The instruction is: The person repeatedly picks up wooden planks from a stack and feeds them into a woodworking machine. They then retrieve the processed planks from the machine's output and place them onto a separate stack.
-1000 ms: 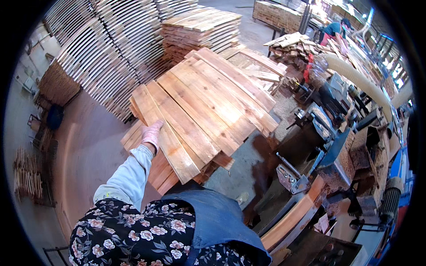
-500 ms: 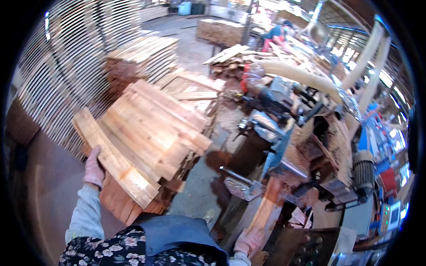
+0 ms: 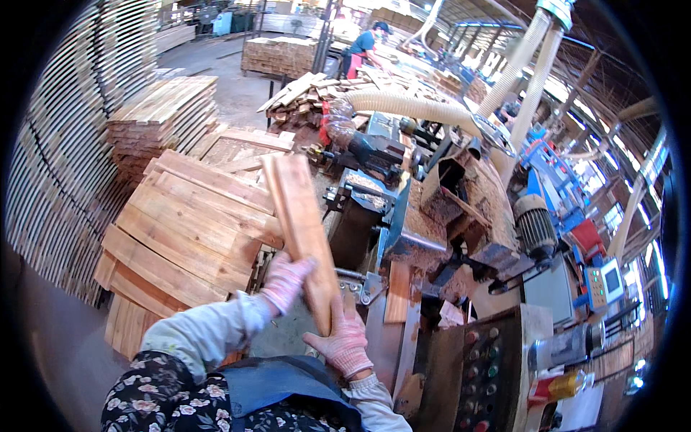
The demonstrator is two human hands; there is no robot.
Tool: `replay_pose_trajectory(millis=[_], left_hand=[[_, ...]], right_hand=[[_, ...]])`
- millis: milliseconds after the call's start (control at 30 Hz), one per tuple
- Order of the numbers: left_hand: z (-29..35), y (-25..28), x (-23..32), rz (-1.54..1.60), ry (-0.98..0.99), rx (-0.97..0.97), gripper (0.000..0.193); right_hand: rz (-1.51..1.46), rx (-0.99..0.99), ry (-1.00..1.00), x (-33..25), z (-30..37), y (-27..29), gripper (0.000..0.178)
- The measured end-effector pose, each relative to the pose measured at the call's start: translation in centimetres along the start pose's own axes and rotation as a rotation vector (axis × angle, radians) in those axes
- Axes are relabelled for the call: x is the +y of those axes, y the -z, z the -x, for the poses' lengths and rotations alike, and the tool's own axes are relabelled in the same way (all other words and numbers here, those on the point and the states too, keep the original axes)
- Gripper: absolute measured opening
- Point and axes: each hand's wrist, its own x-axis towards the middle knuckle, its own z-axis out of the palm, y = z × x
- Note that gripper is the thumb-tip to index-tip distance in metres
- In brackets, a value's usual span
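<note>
**We hold one long brown wooden board (image 3: 299,223)**

Our striped-gloved left grip (image 3: 289,281) pinches the board's left edge; our striped-gloved right grip (image 3: 344,344) clasps its lower end. The board slants up beyond both grips. Left of the left grip lies a broad stack of flat brown wooden planks (image 3: 183,234); right of the right grip, a dark panel of round buttons (image 3: 507,367).

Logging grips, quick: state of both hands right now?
Left hand: closed on the wooden board, at its left edge.
Right hand: closed on that board's near end.
</note>
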Motion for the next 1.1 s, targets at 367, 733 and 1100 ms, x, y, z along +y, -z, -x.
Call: replay_pose_trajectory(millis=[367,733,1100], left_hand=[[4.1,3.4,7.8,-0.765,-0.041,-0.259,0.058],[6.6,38.1,11.0,-0.137,0.208,0.903,0.063],[7.3,46.6,9.2,-0.289,0.087,0.662,0.043]], right_hand=[[0.311,0.142,-0.849,9.7,33.1,-13.4,0.109],[0.300,0.451,-0.906,17.5,19.1,-10.1,0.107],[0.054,0.536,-0.693,21.6,4.4,-10.1,0.106]])
